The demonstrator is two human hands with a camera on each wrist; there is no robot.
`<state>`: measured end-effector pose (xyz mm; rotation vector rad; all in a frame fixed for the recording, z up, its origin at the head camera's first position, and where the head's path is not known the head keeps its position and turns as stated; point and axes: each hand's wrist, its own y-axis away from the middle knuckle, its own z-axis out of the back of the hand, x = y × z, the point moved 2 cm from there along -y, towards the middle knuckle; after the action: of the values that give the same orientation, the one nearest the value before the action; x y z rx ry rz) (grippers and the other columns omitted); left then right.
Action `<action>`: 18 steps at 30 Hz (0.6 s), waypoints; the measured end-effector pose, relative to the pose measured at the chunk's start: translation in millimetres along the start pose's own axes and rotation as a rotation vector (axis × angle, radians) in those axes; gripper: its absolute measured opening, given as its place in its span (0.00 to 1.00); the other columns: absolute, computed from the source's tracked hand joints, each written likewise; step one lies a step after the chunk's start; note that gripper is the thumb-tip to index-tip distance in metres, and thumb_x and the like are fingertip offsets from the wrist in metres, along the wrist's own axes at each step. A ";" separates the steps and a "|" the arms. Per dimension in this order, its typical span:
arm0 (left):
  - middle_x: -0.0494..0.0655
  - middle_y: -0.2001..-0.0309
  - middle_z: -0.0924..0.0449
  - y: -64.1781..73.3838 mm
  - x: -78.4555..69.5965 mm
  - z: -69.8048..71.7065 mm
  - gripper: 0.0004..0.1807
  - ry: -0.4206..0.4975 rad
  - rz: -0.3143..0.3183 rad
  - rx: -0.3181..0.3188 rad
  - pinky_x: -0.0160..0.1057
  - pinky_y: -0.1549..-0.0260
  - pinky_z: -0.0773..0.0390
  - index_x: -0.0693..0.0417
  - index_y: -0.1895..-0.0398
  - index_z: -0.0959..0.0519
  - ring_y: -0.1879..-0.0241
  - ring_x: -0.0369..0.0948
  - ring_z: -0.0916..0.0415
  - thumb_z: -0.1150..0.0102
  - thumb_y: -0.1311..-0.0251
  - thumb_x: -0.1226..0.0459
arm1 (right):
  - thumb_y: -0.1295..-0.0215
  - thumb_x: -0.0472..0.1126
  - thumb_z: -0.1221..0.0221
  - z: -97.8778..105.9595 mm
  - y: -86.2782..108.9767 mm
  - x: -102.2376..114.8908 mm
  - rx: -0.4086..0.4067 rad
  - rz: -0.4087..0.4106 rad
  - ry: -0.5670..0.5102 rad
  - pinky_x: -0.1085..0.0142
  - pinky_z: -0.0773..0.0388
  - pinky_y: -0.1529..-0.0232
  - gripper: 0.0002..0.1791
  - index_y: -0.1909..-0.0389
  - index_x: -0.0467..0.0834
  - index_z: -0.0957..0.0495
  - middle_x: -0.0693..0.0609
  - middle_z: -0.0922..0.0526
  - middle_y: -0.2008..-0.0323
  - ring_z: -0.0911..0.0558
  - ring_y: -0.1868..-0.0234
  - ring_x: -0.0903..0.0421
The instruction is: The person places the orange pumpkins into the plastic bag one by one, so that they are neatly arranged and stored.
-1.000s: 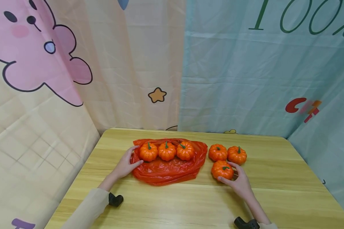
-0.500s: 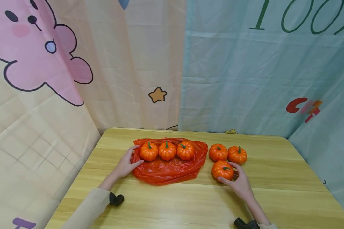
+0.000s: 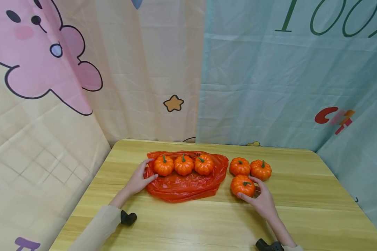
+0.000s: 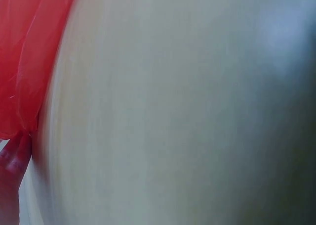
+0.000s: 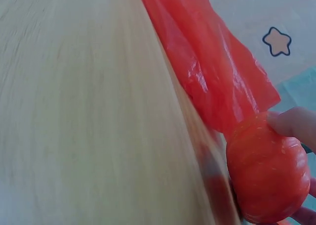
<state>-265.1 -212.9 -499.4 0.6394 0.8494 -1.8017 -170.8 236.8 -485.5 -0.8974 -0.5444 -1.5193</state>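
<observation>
A red plastic bag [image 3: 188,190] lies spread on the table, with three small orange pumpkins [image 3: 183,165] in a row on its far half. My left hand [image 3: 139,178] pinches the bag's left edge; in the left wrist view fingers [image 4: 15,158] press up against the gathered red plastic. Another small pumpkin [image 3: 243,185] is between the thumb and fingers of my right hand [image 3: 261,200], to the right of the bag. The right wrist view shows the thumb [image 5: 295,127] lying on this pumpkin's ribbed side, close over the table.
Two more pumpkins, one by the bag's right edge [image 3: 239,166] and one beside it [image 3: 260,169], sit just behind my right hand. All of it stands on a light wooden table [image 3: 188,226]. Printed curtains [image 3: 172,69] hang around its far side and flanks.
My right hand and the pumpkin in it have shifted slightly left, toward the bag. The left hand and the bag stay where they were.
</observation>
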 end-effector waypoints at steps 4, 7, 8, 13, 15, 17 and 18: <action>0.64 0.32 0.39 -0.4 0.2 0.4 0.38 -0.014 -0.002 -0.004 0.64 0.34 0.42 0.58 0.32 0.40 0.32 0.61 0.42 0.35 0.42 0.58 | 0.54 0.48 0.26 -1.1 0.5 8.5 -0.013 0.023 0.002 0.59 0.23 0.49 0.42 0.38 0.41 0.32 0.40 0.30 0.40 0.23 0.47 0.43; 0.63 0.32 0.38 -0.8 -0.1 0.8 0.38 -0.013 -0.010 -0.005 0.63 0.35 0.42 0.58 0.32 0.40 0.33 0.60 0.40 0.35 0.42 0.58 | 0.55 0.48 0.25 -2.2 0.5 16.0 -0.015 0.034 0.003 0.62 0.23 0.49 0.42 0.39 0.41 0.32 0.41 0.30 0.40 0.23 0.47 0.44; 0.63 0.32 0.38 -1.1 0.3 0.9 0.38 -0.012 -0.011 -0.003 0.63 0.34 0.42 0.58 0.32 0.40 0.33 0.60 0.40 0.35 0.42 0.58 | 0.55 0.48 0.25 -2.4 0.5 18.7 -0.015 0.036 0.005 0.61 0.23 0.49 0.42 0.38 0.41 0.32 0.41 0.30 0.40 0.23 0.47 0.44; 0.61 0.33 0.37 -1.3 0.6 1.0 0.37 -0.007 -0.008 0.000 0.63 0.34 0.41 0.57 0.32 0.40 0.33 0.59 0.40 0.35 0.42 0.58 | 0.54 0.48 0.26 -3.5 1.0 33.1 -0.018 0.060 -0.013 0.49 0.24 0.45 0.43 0.38 0.39 0.33 0.40 0.31 0.40 0.25 0.46 0.42; 0.61 0.33 0.37 -1.1 0.4 1.0 0.38 -0.005 -0.006 0.003 0.63 0.34 0.41 0.56 0.32 0.40 0.33 0.59 0.40 0.35 0.43 0.58 | 0.54 0.47 0.25 -4.3 1.6 38.5 -0.033 0.088 -0.018 0.49 0.24 0.46 0.42 0.38 0.39 0.32 0.40 0.30 0.41 0.24 0.47 0.43; 0.62 0.33 0.37 -1.2 1.0 0.7 0.38 -0.007 -0.010 0.006 0.63 0.35 0.41 0.56 0.32 0.41 0.33 0.59 0.39 0.35 0.42 0.58 | 0.56 0.46 0.24 -5.2 1.6 44.0 -0.058 0.125 -0.017 0.55 0.22 0.48 0.41 0.39 0.40 0.31 0.42 0.28 0.42 0.23 0.48 0.45; 0.62 0.33 0.37 -1.0 0.4 0.7 0.38 -0.005 -0.009 0.009 0.63 0.35 0.41 0.56 0.32 0.41 0.33 0.60 0.39 0.35 0.42 0.58 | 0.56 0.45 0.24 -5.6 1.5 47.0 -0.068 0.144 -0.022 0.58 0.22 0.49 0.41 0.40 0.41 0.30 0.43 0.27 0.43 0.23 0.49 0.47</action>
<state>-266.3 -213.4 -499.0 0.6369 0.8428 -1.8158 -169.2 203.6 -451.8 -0.9862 -0.4364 -1.4059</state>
